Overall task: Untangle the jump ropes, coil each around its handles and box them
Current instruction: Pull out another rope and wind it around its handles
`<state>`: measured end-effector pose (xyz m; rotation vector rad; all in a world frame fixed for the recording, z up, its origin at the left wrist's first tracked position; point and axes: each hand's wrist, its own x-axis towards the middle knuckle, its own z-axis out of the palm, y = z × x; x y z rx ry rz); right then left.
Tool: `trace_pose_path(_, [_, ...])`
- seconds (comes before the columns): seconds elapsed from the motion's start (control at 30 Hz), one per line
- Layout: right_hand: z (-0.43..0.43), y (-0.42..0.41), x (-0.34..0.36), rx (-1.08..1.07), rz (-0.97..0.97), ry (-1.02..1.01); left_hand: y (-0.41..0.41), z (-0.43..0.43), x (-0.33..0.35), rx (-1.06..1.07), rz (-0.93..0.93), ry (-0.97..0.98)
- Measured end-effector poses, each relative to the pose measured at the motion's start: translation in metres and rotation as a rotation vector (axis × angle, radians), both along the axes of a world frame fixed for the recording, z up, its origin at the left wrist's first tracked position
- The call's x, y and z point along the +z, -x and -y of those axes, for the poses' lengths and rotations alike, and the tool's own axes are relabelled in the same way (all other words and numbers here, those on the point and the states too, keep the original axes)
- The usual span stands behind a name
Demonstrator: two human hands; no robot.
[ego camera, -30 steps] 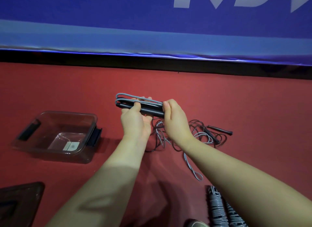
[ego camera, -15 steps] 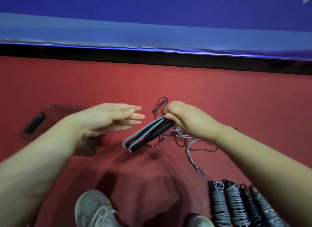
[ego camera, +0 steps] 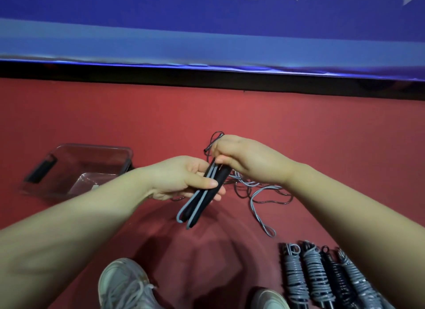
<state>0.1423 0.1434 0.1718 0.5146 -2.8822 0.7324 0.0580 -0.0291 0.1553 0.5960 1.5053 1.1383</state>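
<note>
Holds paired black handles [ego camera: 208,191], grey cord folded along them, in left hand [ego camera: 179,180], thumb clamped across the middle; pinches their top end with right hand [ego camera: 249,161]. Works above loose rope tangle [ego camera: 259,191] beneath right wrist, clear box [ego camera: 76,168] just outside left forearm, coiled ropes [ego camera: 322,279] beside right forearm.

Black rubber handles [ego camera: 215,189] carry grey rope loops [ego camera: 195,199]; beneath them lies the red floor [ego camera: 299,129], below a blue banner [ego camera: 161,21] with white lettering.
</note>
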Motion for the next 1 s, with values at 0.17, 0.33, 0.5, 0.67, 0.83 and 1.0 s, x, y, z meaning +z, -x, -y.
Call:
trace_pose_path(0.17, [-0.01, 0.001, 0.011, -0.017, 0.064, 0.137, -0.001, 0.004, -0.002, 0.047, -0.034, -0.041])
trace_pose_path(0.33, [-0.018, 0.004, 0.018, -0.085, 0.154, -0.07, 0.001, 0.006, 0.002, 0.028, -0.097, 0.003])
trace_pose_path(0.5, [-0.009, 0.0, 0.001, -0.133, 0.119, -0.216, -0.003, 0.006, 0.006, -0.044, -0.112, 0.074])
trace_pose_path(0.67, [-0.007, -0.008, -0.006, -0.147, 0.022, -0.022, -0.013, -0.001, 0.005, 0.026, 0.029, 0.089])
trace_pose_path(0.83, [-0.01, -0.004, -0.003, -0.159, -0.003, -0.06, -0.02, -0.009, 0.001, 0.091, 0.113, 0.058])
trace_pose_path(1.0, [-0.014, -0.007, -0.002, -0.164, -0.035, -0.064, -0.027, -0.011, 0.001, 0.13, 0.156, 0.032])
